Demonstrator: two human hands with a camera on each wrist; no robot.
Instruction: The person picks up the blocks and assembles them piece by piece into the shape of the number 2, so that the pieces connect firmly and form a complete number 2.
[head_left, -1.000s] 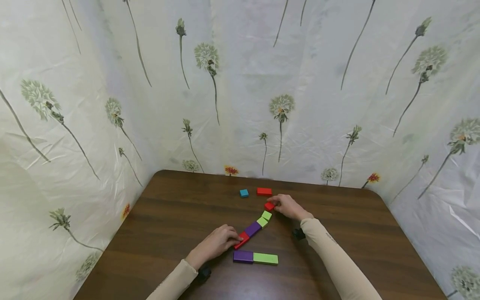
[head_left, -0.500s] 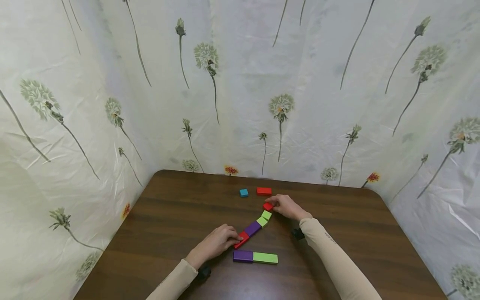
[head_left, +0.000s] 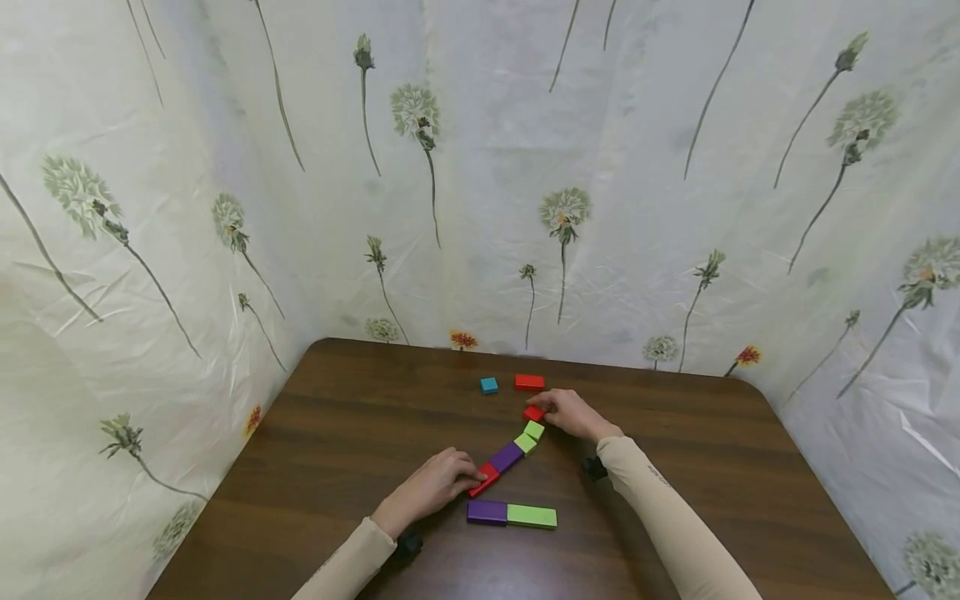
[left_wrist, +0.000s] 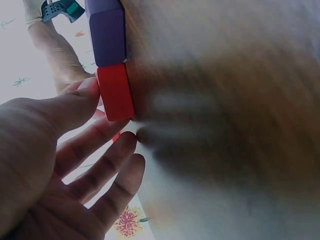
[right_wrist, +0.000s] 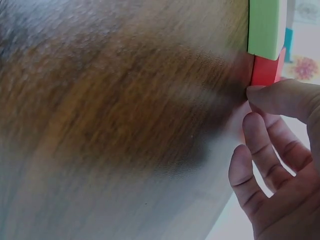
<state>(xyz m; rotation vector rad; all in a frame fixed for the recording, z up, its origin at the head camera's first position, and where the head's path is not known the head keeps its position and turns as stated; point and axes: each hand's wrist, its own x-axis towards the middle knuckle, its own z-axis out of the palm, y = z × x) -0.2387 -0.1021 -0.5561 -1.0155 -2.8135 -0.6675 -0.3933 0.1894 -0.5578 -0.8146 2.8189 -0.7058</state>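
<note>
A slanting row of blocks lies on the table. At its near end my left hand (head_left: pixel 435 483) grips a red block (head_left: pixel 486 478), thumb on one side and fingers at the other in the left wrist view. Beyond it come a purple block (head_left: pixel 506 457) and two small green blocks (head_left: pixel 525 442), the farther one turned at a slight angle. Over the far end, my right hand (head_left: pixel 573 412) pinches a small red block (head_left: pixel 533 413). In the right wrist view this red block (right_wrist: pixel 266 71) sits against the end of a green block (right_wrist: pixel 267 27); the hand partly hides it.
Nearer the front, a purple block (head_left: pixel 487 512) and a long green block (head_left: pixel 532 517) lie end to end. Farther back are a small blue block (head_left: pixel 489 386) and a red block (head_left: pixel 529 382). A flower-patterned curtain (head_left: pixel 480 167) stands behind the brown table (head_left: pixel 360 417).
My right hand has slid the small red block slightly left, toward the end of the green blocks. The left hand keeps its place on the other red block.
</note>
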